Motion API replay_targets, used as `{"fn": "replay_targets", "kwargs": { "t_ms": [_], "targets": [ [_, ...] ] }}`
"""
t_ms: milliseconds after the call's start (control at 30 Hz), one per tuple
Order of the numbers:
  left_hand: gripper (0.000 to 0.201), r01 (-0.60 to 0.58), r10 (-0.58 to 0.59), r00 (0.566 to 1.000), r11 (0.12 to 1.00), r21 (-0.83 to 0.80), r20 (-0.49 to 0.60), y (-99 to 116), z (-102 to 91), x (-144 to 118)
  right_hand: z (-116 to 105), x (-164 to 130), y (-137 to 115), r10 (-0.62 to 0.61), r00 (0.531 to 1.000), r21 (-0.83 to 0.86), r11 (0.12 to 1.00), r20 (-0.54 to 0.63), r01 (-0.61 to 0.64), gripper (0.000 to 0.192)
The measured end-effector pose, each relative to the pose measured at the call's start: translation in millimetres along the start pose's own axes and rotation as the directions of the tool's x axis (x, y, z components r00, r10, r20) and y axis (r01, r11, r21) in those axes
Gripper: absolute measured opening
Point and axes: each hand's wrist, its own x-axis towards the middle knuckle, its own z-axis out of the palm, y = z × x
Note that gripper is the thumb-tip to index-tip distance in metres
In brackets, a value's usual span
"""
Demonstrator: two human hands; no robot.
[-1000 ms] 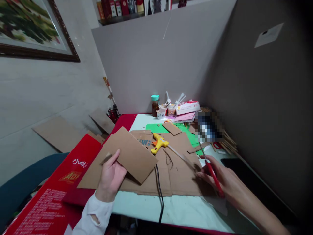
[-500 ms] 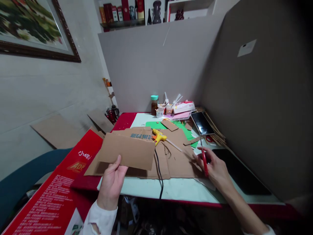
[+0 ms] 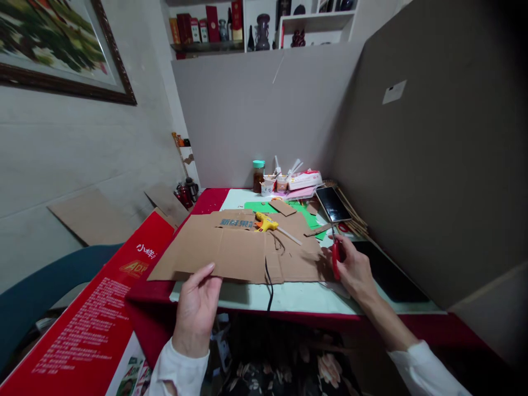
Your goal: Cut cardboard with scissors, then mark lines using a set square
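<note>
My left hand (image 3: 197, 309) grips the near edge of a brown cardboard piece (image 3: 237, 254), held almost level over the flattened cardboard sheet (image 3: 297, 258) on the table. My right hand (image 3: 351, 268) rests on the right end of that sheet and is closed around red-handled scissors (image 3: 335, 254), blades pointing away from me. A yellow glue gun (image 3: 265, 222) lies on the far part of the cardboard. Its black cord (image 3: 268, 281) runs toward me and off the table edge.
A phone (image 3: 332, 203), a green sheet (image 3: 306, 212), cups and a jar (image 3: 258, 176) crowd the table's back. A dark flat slab (image 3: 388, 273) lies right of my hand. A red printed box (image 3: 91, 319) stands at the left; grey boards (image 3: 429, 165) wall in the back and right.
The view pulled back and up. My left hand lowered and levelled the cardboard piece toward the flat sheet. My right hand with the scissors drew in toward the sheet's right end.
</note>
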Motion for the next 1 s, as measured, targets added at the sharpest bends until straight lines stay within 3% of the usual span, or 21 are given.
{"fn": "replay_targets", "kwargs": {
  "t_ms": [267,533,633,800,900,1000],
  "targets": [
    [0.046,0.019,-0.009,0.991,0.997,-0.069,0.136,-7.2,20.3,-14.0,-0.6,-0.8,-10.4,-0.017,0.998,0.054,0.998,0.064,0.014,0.045],
    [0.042,0.099,-0.114,0.977,0.991,0.087,0.183,-8.6,44.2,-7.2,-2.0,-2.7,-30.1,0.129,0.978,0.295,0.939,0.164,-0.174,0.052],
    [0.032,0.107,-0.129,0.978,0.985,0.137,0.166,-10.6,59.9,5.4,-1.2,-1.0,-40.5,0.196,0.936,0.426,0.849,0.294,-0.311,0.054],
    [0.018,0.119,-0.148,0.983,0.965,0.234,0.107,-16.3,89.4,29.8,-9.0,3.0,-56.7,0.216,0.819,0.529,0.671,0.531,-0.52,0.053],
    [0.015,0.134,-0.17,0.981,0.944,0.302,0.093,-15.3,106.8,42.8,-11.8,5.8,-62.6,0.18,0.764,0.548,0.598,0.619,-0.585,0.054],
    [0.022,0.124,-0.171,0.979,0.928,0.35,0.106,-13.8,122.6,53.8,-4.0,7.2,-65.1,0.135,0.74,0.563,0.564,0.659,-0.604,0.056]
  ]
}}
